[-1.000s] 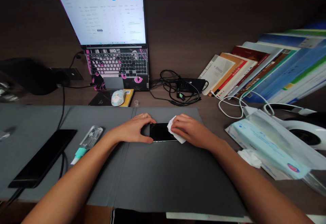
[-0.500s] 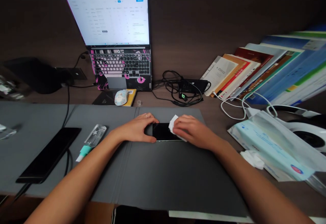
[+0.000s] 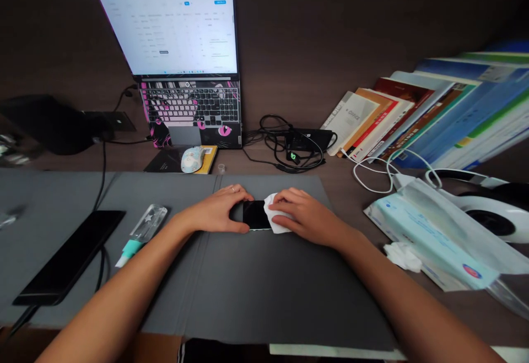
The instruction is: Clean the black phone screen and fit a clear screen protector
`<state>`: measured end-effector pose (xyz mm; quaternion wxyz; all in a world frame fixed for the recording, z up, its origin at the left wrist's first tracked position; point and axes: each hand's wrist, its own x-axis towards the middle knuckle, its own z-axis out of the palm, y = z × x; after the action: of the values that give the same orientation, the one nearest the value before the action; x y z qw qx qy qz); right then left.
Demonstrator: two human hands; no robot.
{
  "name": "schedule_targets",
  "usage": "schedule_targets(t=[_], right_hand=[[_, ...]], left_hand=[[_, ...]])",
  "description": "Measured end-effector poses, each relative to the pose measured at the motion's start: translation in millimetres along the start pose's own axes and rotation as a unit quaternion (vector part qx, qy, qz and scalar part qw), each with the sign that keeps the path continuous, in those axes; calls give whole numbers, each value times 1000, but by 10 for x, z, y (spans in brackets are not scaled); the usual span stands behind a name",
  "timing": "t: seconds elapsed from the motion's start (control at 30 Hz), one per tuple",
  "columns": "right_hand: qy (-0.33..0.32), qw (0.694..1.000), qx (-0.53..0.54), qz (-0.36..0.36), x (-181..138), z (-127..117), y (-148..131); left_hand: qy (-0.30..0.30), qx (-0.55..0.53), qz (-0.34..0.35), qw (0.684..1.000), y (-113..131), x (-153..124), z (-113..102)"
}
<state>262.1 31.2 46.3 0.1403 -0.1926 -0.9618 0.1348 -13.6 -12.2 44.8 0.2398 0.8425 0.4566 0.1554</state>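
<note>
A black phone (image 3: 255, 215) lies flat on a dark grey mat (image 3: 264, 291) in the middle of the desk. My left hand (image 3: 217, 210) curls round the phone's left end and holds it in place, a ring on one finger. My right hand (image 3: 303, 215) presses a white wipe (image 3: 273, 220) onto the phone's screen with its fingers closed over the wipe. The wipe and my right hand cover the right half of the phone.
An open laptop (image 3: 185, 54) stands at the back, a mouse (image 3: 193, 159) before it. A second dark phone (image 3: 68, 255) and a clear spray bottle (image 3: 144, 226) lie left. A wipes pack (image 3: 433, 231), a crumpled tissue (image 3: 403, 255), cables (image 3: 289, 142) and books (image 3: 413, 115) fill the right.
My right hand has slid the white wipe leftward over the phone's screen, so less of the screen shows now. My left hand has stayed on the phone's left end.
</note>
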Motion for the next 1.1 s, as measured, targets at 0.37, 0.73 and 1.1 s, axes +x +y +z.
schedule_targets(t=[0.37, 0.73, 1.1], right_hand=[[-30, 998, 0, -58, 4, 36, -128], [-38, 997, -51, -42, 54, 76, -156], [-45, 996, -41, -62, 88, 88, -222]], left_hand=[[1, 14, -2, 1000, -10, 1, 35], [3, 18, -9, 1000, -16, 27, 58], [11, -4, -13, 1000, -20, 28, 66]])
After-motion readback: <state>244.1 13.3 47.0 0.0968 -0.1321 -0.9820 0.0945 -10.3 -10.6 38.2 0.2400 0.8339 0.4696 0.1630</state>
